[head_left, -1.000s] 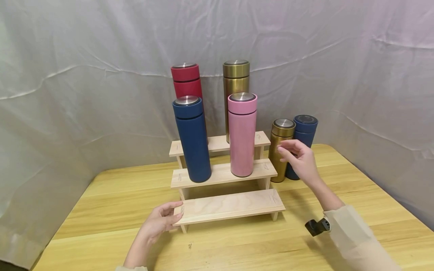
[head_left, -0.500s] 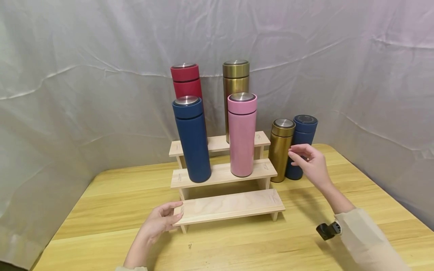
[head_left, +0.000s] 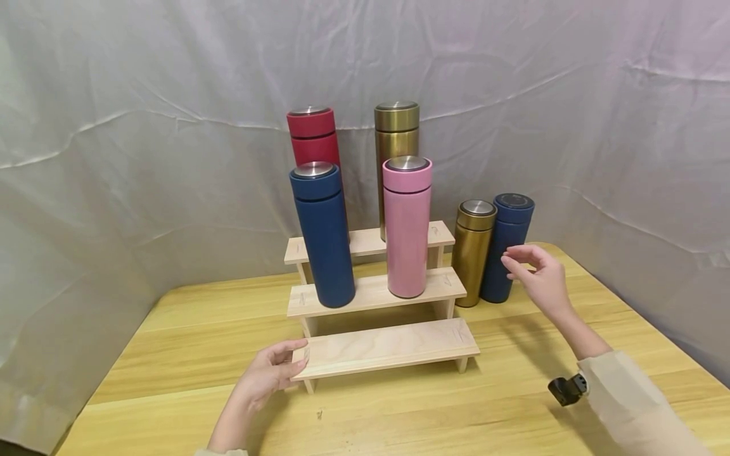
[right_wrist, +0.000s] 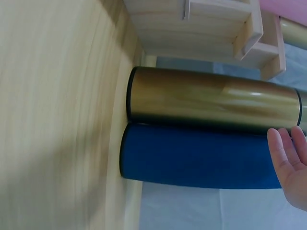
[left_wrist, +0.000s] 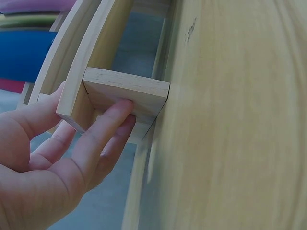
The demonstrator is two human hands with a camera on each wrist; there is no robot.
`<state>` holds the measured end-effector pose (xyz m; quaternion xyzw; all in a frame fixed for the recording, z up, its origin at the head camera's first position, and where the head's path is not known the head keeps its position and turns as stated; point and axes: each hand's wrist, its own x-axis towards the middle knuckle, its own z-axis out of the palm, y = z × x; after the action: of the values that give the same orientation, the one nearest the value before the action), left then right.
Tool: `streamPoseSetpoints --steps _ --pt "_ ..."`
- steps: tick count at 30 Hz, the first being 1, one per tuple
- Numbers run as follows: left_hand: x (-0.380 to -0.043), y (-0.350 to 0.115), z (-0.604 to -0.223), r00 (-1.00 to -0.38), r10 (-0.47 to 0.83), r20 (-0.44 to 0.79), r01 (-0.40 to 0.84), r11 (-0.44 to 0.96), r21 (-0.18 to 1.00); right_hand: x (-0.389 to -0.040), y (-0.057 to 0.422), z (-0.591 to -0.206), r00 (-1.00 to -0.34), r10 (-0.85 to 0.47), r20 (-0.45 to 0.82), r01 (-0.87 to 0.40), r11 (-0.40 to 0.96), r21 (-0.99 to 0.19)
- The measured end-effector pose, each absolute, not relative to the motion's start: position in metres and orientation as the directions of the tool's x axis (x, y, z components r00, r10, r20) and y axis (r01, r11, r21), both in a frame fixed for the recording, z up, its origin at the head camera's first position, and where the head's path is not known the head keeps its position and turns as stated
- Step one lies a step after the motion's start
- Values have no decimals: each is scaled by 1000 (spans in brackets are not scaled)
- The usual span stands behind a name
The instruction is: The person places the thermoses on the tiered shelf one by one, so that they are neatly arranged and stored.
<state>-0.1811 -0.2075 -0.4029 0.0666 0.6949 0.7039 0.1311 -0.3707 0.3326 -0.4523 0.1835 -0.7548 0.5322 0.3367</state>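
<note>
My left hand [head_left: 272,370] grips the left end of a three-step wooden display stand [head_left: 388,345] at its lowest shelf. In the left wrist view the thumb lies over the board and the fingers [left_wrist: 108,117] reach under it against the side leg. On the middle step stand a blue thermos [head_left: 324,247] and a pink thermos [head_left: 407,240]. Beside the blue thermos on the table [head_left: 505,253], to the right, my right hand [head_left: 538,278] hovers with loosely bent fingers and holds nothing. Close against that thermos stands a shorter gold thermos [head_left: 471,266].
A red thermos [head_left: 313,139] and a tall gold thermos [head_left: 396,139] stand upright on the top step, partly hidden by those in front. The wooden table [head_left: 188,354] ends at a grey cloth backdrop [head_left: 199,158]. A small black device [head_left: 567,388] sits at the right sleeve.
My right hand has moved right and slightly down, from in front of the short gold thermos to the blue one beside it. The left hand and all the thermoses have stayed put.
</note>
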Motion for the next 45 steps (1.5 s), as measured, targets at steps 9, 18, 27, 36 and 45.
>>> streamPoseSetpoints --steps 9,18,27,36,45 --pt "-181 -206 -402 -962 256 -95 -94 14 995 -366 339 -444 -678 146 721 -625 402 -669" --pt "-180 -206 -403 -965 246 -93 -94 7 996 -286 274 -358 -709 181 681 -596 362 -717" --pt "-180 -206 -402 -964 248 -97 -99 4 995 -281 268 -347 -702 288 651 -528 404 -747" --pt "-182 -209 -406 -961 262 -84 -83 14 996 -314 293 -367 -818 240 523 -385 448 -807" --pt "-181 -206 -403 -967 238 -90 -84 37 996 -308 281 -350 -900 134 414 -332 403 -853"
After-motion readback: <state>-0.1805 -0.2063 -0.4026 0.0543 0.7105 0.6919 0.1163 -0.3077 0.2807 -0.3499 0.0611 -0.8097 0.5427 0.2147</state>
